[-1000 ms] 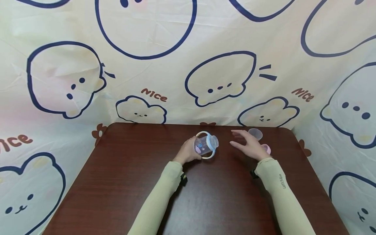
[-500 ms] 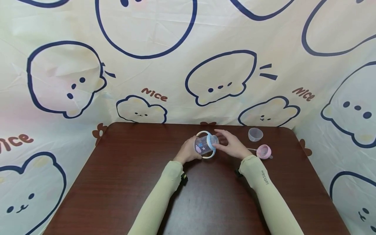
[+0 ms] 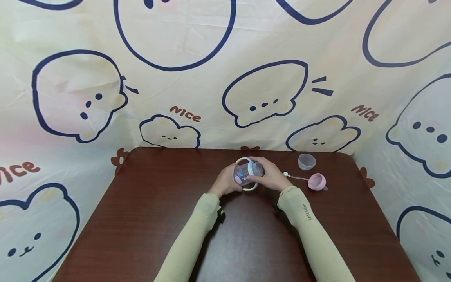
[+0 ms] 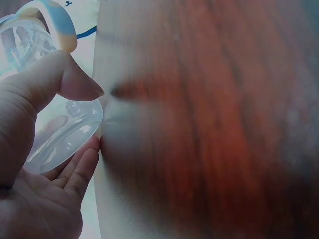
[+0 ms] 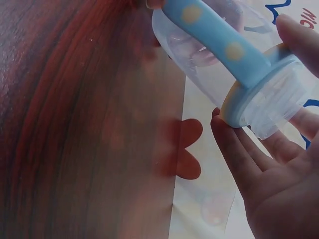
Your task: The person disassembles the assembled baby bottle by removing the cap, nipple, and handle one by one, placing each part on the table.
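A clear baby bottle [image 3: 242, 174] with printed figures is held tilted above the far half of the table, its threaded open mouth [image 5: 279, 102] toward the right. My left hand [image 3: 224, 182] grips the bottle's base end, thumb on one side and fingers on the other in the left wrist view. A blue handle ring [image 5: 249, 94] with two cream-spotted grips sits round the neck. My right hand [image 3: 270, 175] spans that ring, thumb on one side and fingertips at its opposite edge, the palm facing the mouth.
To the right lie a clear cup-shaped cover [image 3: 307, 161] and a pink lid [image 3: 316, 182] with a thin straw ending in a white weight [image 3: 285, 174]. The brown table [image 3: 169, 219] meets a printed cloth backdrop [image 3: 211, 94] at its far edge.
My right hand has moved left from near the pink lid to the bottle's neck and taken hold of the ring, uncovering the lid and straw. The left hand stays in place.
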`<state>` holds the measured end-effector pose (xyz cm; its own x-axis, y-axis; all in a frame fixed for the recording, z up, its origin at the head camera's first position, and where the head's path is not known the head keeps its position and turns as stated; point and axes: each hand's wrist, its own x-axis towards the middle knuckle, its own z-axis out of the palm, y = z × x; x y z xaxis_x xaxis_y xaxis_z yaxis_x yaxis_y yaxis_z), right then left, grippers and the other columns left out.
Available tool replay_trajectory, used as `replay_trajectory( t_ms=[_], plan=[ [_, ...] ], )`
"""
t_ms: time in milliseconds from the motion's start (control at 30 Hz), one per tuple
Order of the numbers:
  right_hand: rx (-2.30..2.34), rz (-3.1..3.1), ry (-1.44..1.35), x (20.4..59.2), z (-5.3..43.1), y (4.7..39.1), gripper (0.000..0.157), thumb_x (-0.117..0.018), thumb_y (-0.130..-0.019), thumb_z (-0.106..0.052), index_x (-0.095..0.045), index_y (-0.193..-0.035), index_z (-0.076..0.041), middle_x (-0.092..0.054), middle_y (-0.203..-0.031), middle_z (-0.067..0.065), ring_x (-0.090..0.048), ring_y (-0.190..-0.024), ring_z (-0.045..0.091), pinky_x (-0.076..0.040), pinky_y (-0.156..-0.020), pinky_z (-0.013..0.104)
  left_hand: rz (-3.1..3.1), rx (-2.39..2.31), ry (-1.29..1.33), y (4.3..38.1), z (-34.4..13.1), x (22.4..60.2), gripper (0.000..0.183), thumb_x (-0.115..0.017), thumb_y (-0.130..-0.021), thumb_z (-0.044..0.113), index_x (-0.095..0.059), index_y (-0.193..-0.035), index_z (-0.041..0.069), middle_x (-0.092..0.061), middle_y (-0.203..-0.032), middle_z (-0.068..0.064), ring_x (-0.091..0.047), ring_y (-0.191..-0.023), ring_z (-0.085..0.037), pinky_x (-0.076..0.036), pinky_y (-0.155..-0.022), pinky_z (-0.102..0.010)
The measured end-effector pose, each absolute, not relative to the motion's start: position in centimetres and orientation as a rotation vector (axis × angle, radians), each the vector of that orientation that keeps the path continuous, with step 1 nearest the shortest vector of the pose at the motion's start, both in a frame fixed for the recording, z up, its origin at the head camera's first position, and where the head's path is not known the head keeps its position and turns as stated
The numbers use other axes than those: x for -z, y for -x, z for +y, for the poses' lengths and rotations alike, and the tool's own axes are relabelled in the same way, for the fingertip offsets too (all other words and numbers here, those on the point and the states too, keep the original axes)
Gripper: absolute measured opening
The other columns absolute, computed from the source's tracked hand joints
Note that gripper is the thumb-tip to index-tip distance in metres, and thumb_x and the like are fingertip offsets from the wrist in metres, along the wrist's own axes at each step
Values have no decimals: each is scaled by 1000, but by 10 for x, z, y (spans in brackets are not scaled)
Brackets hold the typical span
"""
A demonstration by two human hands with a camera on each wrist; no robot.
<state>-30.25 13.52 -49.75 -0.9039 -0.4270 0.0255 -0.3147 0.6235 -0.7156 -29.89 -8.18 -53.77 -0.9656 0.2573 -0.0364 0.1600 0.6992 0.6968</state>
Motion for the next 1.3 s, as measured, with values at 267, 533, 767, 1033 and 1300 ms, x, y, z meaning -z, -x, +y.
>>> replay_trajectory(
  t_ms=[267, 533, 767, 1033, 1300],
  plan=[
    [1134, 2696, 594, 498, 136, 301, 81, -84, -86, -42, -46, -154, -22, -54, -149, 8, -53, -132, 30, -43, -113, 54, 2767, -1112, -345, 298, -81, 538, 91, -98, -64, 11, -51, -141, 4, -63, -127, -13, -60, -111, -29, -51, -101, -46],
    [1119, 2701, 594, 500, 137, 301, 80, -84, -86, -43, -47, -153, -22, -54, -150, 8, -52, -133, 30, -43, -113, 54, 2730, -1139, -296, 295, -79, 539, 95, -97, -67, 10, -46, -146, 5, -61, -133, -13, -58, -116, -29, -51, -104, -47],
    [1142, 2707, 602, 501, 140, 302, 79, -83, -85, -45, -48, -153, -24, -54, -150, 7, -52, -135, 30, -42, -114, 56, 2786, -1124, -380, 296, -82, 542, 87, -98, -63, 11, -53, -136, 4, -65, -122, -12, -60, -107, -27, -52, -99, -44],
    [1203, 2679, 590, 495, 145, 300, 78, -84, -86, -42, -47, -153, -25, -56, -148, 6, -57, -131, 30, -47, -111, 55, 2824, -1112, -415, 296, -84, 541, 82, -97, -60, 10, -55, -131, 4, -66, -114, -11, -61, -100, -26, -53, -94, -42],
    [1201, 2693, 586, 482, 155, 300, 80, -82, -87, -44, -45, -155, -23, -55, -148, 9, -58, -131, 32, -48, -109, 55, 2815, -1120, -406, 296, -84, 537, 83, -98, -60, 11, -56, -131, 6, -67, -114, -10, -61, -99, -26, -52, -94, -42]
  ],
)
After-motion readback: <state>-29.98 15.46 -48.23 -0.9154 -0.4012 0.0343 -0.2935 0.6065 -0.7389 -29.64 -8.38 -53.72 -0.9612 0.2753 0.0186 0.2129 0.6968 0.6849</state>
